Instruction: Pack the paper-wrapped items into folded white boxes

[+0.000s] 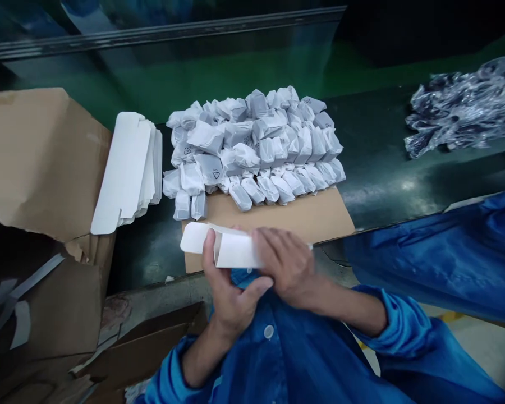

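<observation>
Dim scene, overhead glare on the dark belt (pixel 387 185), soft blur, stretched edges

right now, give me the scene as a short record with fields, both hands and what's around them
left hand: grips the white box from below, thumb up its side
right hand: fingers laid over the box's right end
beyond the box: pile of white packets on a cardboard sheet
left of the pile: stack of flat white cartons, brown cardboard box
far right: heap of clear plastic bags
surface: dark green table
</observation>
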The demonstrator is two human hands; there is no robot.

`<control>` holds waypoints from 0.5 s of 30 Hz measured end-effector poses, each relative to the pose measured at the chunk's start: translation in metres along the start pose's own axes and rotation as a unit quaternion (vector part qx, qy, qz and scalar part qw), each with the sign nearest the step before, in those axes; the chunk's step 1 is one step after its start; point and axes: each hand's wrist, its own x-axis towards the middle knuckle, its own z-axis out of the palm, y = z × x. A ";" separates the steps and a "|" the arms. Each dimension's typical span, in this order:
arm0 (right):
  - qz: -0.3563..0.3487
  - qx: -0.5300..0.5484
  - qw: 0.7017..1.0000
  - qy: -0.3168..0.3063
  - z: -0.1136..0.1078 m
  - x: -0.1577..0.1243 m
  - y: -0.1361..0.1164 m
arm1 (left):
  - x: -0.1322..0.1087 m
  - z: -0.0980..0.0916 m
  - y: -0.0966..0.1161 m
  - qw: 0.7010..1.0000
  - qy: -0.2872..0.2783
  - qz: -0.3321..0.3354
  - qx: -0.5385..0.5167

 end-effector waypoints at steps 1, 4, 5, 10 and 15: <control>-0.009 0.025 0.999 -0.021 -0.001 -0.001 -0.005 | 0.000 0.004 -0.001 1.000 0.014 -0.013 0.007; 0.018 0.169 0.979 -0.113 -0.016 0.005 -0.007 | 0.010 -0.002 -0.003 0.999 0.018 -0.027 0.038; 0.050 0.228 0.964 -0.131 -0.022 0.011 -0.004 | 0.015 -0.008 -0.003 0.998 -0.003 -0.024 0.053; 0.136 0.433 0.883 -0.121 -0.027 0.037 0.012 | 0.021 -0.030 -0.002 0.988 -0.123 0.020 0.092; 0.171 0.530 0.822 -0.118 -0.009 0.035 0.012 | 0.011 -0.029 -0.009 0.990 -0.130 -0.038 0.045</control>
